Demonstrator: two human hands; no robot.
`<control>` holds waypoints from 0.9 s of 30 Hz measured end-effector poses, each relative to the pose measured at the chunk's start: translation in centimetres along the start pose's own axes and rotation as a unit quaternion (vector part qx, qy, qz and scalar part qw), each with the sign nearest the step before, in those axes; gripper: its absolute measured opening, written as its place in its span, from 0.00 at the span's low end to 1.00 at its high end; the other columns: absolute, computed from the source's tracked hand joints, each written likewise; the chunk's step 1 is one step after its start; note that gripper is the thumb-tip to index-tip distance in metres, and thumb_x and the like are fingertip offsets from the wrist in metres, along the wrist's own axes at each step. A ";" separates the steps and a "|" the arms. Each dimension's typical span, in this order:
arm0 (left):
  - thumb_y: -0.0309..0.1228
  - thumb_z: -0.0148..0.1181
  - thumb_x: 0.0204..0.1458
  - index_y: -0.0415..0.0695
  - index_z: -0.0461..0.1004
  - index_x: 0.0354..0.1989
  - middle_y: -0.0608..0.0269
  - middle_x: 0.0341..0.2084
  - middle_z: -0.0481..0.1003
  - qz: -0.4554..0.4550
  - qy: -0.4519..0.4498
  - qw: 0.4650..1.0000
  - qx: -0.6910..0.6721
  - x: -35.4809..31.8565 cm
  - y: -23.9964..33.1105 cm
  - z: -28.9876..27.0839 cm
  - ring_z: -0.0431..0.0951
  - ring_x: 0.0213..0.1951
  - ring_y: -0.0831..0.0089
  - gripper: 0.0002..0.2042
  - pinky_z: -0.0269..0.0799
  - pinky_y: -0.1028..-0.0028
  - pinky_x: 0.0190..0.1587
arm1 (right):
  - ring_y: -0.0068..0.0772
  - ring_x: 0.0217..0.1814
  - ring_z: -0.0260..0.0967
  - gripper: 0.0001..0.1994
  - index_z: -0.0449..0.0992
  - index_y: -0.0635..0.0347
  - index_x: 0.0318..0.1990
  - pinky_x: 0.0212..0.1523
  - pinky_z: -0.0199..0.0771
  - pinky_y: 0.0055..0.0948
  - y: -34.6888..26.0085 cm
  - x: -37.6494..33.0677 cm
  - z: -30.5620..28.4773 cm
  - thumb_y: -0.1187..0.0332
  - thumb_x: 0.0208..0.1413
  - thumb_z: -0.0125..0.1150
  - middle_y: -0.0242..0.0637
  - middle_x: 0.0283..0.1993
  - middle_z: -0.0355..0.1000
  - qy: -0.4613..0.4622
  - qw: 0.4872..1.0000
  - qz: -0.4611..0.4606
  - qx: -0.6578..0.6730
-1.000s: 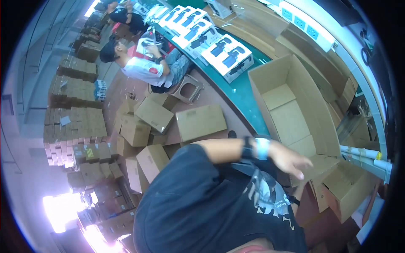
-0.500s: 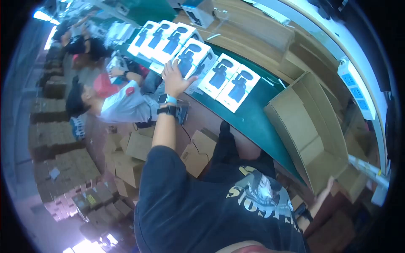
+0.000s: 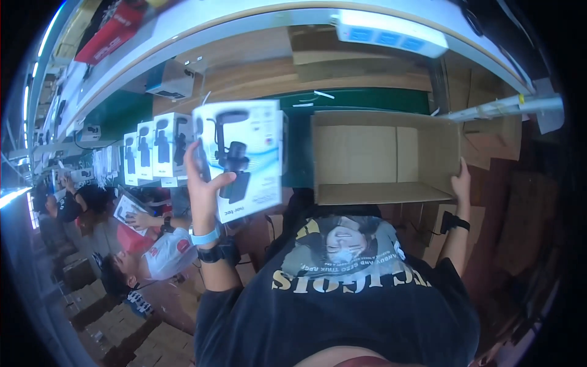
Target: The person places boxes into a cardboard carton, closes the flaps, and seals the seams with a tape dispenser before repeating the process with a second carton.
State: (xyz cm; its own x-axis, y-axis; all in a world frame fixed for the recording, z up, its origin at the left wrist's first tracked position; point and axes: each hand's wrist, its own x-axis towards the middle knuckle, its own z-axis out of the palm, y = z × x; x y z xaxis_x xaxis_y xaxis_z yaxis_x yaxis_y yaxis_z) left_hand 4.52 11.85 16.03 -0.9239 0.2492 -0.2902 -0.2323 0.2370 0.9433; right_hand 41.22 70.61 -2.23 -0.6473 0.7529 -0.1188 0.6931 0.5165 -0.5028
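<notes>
My left hand [image 3: 203,183] grips a white product box [image 3: 260,137] by its left side, thumb across the front. The box is held up in front of me, slightly tilted, with a dark device pictured on its face. Behind it, the edge of another white box [image 3: 284,147] shows; the rest is hidden. My right hand [image 3: 463,182] is closed on the right end of an open cardboard carton [image 3: 379,194], which lies along the near edge of the green table. The carton's brown inner walls face up toward me.
Several matching white boxes [image 3: 164,140] stand in a row on the green table [image 3: 298,160] at left. A co-worker [image 3: 168,251] at left holds a similar box. A power strip [image 3: 391,33] runs along the back, and brown cartons [image 3: 110,330] are stacked at lower left.
My left hand, earlier resting on a white box in the row, has lifted a box off the table. My view has turned right, bringing the carton to the middle; my right hand stays at it.
</notes>
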 end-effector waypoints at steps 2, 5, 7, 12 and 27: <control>0.28 0.71 0.37 0.44 0.57 0.69 0.45 0.60 0.67 -0.020 -0.034 0.996 -0.077 -1.6 0.3 4.8 0.65 0.65 0.55 0.45 0.63 0.61 0.64 | 0.54 0.65 0.70 0.37 0.56 0.60 0.73 0.63 0.69 0.40 -4.3 -0.4 -0.1 0.85 0.50 0.47 0.61 0.60 0.72 -0.042 0.998 0.038 -0.020; 0.20 0.65 0.42 0.41 0.54 0.69 0.46 0.55 0.71 -0.096 -0.112 0.972 -0.184 -0.9 -1.8 13.3 0.75 0.56 0.56 0.42 0.70 0.65 0.58 | 0.56 0.64 0.70 0.37 0.52 0.60 0.74 0.62 0.70 0.43 -6.3 1.4 -0.4 0.83 0.54 0.50 0.62 0.60 0.71 -0.119 0.986 0.094 -0.066; 0.20 0.65 0.43 0.41 0.54 0.68 0.44 0.54 0.73 -0.145 -0.095 0.970 -0.169 -0.4 -2.8 17.5 0.76 0.54 0.55 0.41 0.71 0.67 0.57 | 0.60 0.55 0.74 0.35 0.50 0.58 0.74 0.53 0.74 0.48 -2.5 1.0 0.0 0.78 0.59 0.51 0.62 0.52 0.74 -0.071 0.997 -0.004 -0.028; 0.23 0.68 0.43 0.42 0.56 0.67 0.39 0.46 0.76 -0.179 -0.022 0.969 -0.169 2.2 -2.1 20.7 0.79 0.49 0.51 0.39 0.73 0.66 0.54 | 0.62 0.48 0.76 0.34 0.49 0.57 0.74 0.45 0.76 0.52 -0.5 1.7 0.3 0.76 0.60 0.51 0.62 0.45 0.76 -0.103 0.994 -0.019 -0.044; 0.50 0.74 0.34 0.41 0.61 0.66 0.22 0.63 0.57 0.085 0.092 0.751 0.648 0.3 -9.2 28.9 0.57 0.66 0.34 0.49 0.53 0.42 0.63 | 0.67 0.46 0.74 0.34 0.50 0.61 0.72 0.45 0.74 0.54 0.4 1.7 1.1 0.74 0.58 0.53 0.65 0.43 0.75 -0.056 0.995 -0.079 -0.026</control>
State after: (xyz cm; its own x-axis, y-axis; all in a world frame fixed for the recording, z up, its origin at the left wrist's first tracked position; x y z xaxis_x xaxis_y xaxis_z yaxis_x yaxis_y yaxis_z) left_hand 15.18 36.85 2.64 -0.9609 0.2733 -0.0442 0.2744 0.9614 -0.0205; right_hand 40.02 71.68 -3.60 -0.7794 0.6112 -0.1378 0.5929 0.6482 -0.4778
